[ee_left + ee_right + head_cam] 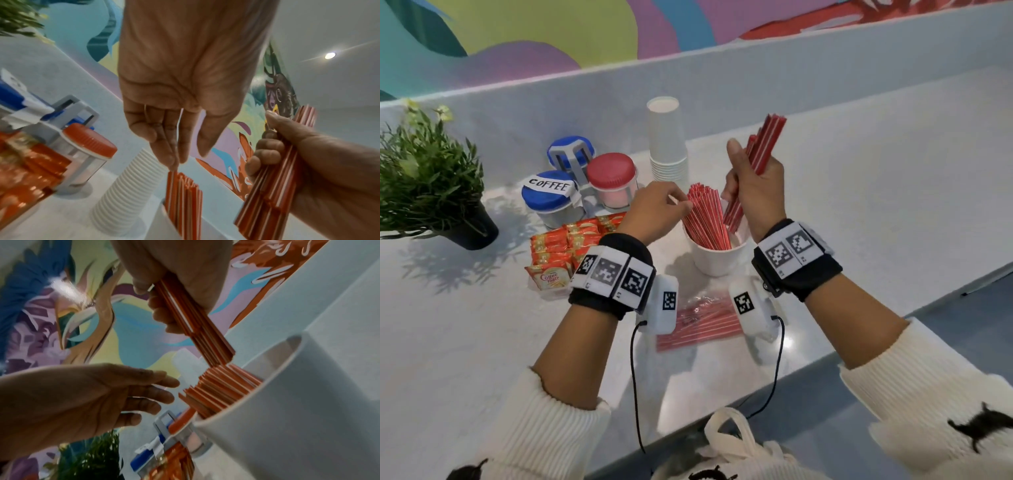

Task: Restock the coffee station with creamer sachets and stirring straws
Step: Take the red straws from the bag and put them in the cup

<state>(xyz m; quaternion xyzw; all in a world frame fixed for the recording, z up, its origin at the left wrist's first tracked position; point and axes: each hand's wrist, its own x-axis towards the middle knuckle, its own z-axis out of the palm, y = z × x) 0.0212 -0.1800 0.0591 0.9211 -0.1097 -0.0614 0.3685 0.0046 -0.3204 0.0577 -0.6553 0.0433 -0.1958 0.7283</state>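
My right hand (pixel 743 181) grips a bundle of red-and-white stirring straws (pixel 765 144), tilted, with its lower end over the mouth of a white cup (pixel 717 260). The cup holds many straws (pixel 705 219) that lean left. My left hand (pixel 681 205) is open, its straight fingertips at the tops of those straws. The left wrist view shows these fingers (pixel 172 155) touching the straw tops (pixel 183 191) beside the gripped bundle (pixel 273 194). From the right wrist, the bundle (pixel 201 331) hangs just above the cup's straws (pixel 222 386). Orange creamer sachets (pixel 565 243) fill a clear tray left of the cup.
A plastic bag of straws (pixel 698 325) lies on the counter near me. A stack of paper cups (pixel 667 140) stands behind the cup. Jars with blue (pixel 549 195) and red (pixel 612 174) lids stand left of it, a potted plant (pixel 431 178) at far left. A cloth bag (pixel 726 442) sits below the counter edge.
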